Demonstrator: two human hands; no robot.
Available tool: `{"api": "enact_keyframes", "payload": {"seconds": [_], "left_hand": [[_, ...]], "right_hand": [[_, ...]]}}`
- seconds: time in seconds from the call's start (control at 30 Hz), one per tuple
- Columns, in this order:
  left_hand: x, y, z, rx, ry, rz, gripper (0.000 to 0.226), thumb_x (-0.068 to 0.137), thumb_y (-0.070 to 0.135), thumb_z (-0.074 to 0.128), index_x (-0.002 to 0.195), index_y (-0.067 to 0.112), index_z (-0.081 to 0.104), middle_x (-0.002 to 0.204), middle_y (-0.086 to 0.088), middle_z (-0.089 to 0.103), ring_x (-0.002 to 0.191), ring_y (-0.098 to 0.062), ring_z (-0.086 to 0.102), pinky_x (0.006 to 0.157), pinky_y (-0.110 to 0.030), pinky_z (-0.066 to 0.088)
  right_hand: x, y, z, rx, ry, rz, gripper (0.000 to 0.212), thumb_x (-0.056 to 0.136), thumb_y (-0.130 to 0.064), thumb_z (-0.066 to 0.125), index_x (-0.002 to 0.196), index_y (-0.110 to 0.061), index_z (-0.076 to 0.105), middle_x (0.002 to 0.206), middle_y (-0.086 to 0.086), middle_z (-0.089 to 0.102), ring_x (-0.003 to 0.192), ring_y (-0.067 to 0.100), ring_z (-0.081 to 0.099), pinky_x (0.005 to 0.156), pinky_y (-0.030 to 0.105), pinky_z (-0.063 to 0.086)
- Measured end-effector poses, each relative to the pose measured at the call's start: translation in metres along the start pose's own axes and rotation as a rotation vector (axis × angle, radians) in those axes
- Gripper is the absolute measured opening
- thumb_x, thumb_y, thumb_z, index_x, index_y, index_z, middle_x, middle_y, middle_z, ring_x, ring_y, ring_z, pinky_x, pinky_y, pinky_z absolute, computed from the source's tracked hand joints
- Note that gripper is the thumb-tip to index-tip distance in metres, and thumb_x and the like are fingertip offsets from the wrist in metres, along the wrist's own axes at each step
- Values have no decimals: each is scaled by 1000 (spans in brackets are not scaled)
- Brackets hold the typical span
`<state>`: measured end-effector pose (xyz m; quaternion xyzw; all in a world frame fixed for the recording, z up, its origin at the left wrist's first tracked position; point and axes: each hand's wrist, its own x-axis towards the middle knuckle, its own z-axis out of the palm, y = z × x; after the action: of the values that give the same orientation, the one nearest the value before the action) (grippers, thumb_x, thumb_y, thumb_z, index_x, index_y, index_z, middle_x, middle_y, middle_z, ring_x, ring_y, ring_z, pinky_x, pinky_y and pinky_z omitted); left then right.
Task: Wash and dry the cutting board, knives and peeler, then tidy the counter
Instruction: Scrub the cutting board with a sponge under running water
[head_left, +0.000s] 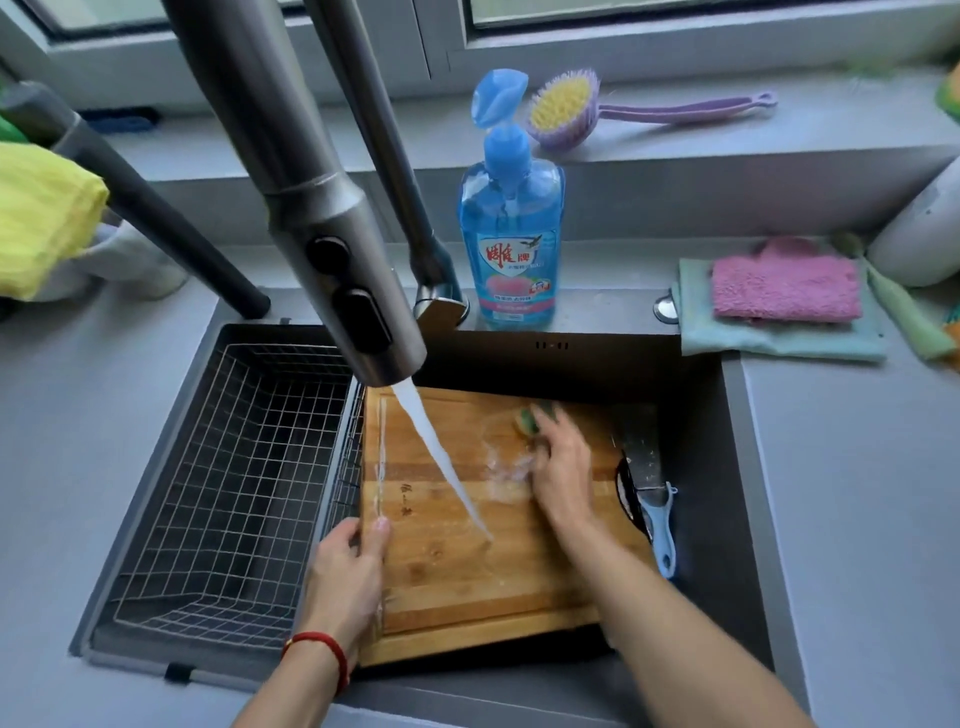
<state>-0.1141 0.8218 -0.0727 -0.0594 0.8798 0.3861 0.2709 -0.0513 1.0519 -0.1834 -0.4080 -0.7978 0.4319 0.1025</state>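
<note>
Cutting board (467, 525): in the sink, long axis running away from you; your left hand (345, 571) clamps its near-left edge. Your right hand (558, 467) grips a sponge (532, 413) on the far half. Knife (641, 449) and peeler (662, 530): just right of that grip, unwashed.

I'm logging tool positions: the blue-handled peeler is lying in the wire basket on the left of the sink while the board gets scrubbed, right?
Not in the basket. The head view shows the peeler on the sink floor, right of the cutting board, beside a knife. The wire basket holds nothing visible.

Lit softly and evenly by daylight from the window (675, 21) behind the sink (727, 395), bowed at the edges, smeared by motion at the right hand (558, 467).
</note>
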Motion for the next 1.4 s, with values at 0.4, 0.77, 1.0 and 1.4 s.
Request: {"api": "enact_keyframes", "payload": {"seconds": [0.4, 0.77, 1.0, 1.4], "left_hand": [[-3, -14, 3, -49, -39, -8, 21, 101, 32, 60, 93, 14, 68, 84, -9, 78, 85, -35, 74, 82, -59, 59], [-10, -6, 3, -56, -77, -26, 21, 102, 35, 58, 98, 17, 68, 90, -5, 78, 87, -30, 74, 82, -58, 59], [-14, -9, 6, -109, -42, 7, 38, 94, 51, 54, 89, 15, 67, 85, -15, 74, 89, -39, 70, 86, -61, 56], [1, -6, -3, -267, -116, -204, 25, 108, 17, 47, 106, 1, 66, 108, -29, 71, 107, -46, 67, 97, -61, 53]], "right_hand": [[-54, -100, 30, 80, -108, -237, 40, 103, -31, 53, 143, -26, 55, 129, 3, 59, 116, 33, 59, 110, 37, 46], [5, -80, 14, -174, 38, 185, 67, 99, 5, 44, 158, -23, 32, 165, 15, 21, 150, 36, 21, 124, 50, 20], [-73, -119, 25, -9, -444, -555, 59, 93, 3, 54, 150, -14, 49, 165, 14, 28, 154, 23, 16, 122, 14, 3], [-110, -99, -2, -33, -524, -467, 57, 101, -2, 47, 154, -22, 43, 166, 2, 25, 153, 10, 18, 125, 24, 11]]}}
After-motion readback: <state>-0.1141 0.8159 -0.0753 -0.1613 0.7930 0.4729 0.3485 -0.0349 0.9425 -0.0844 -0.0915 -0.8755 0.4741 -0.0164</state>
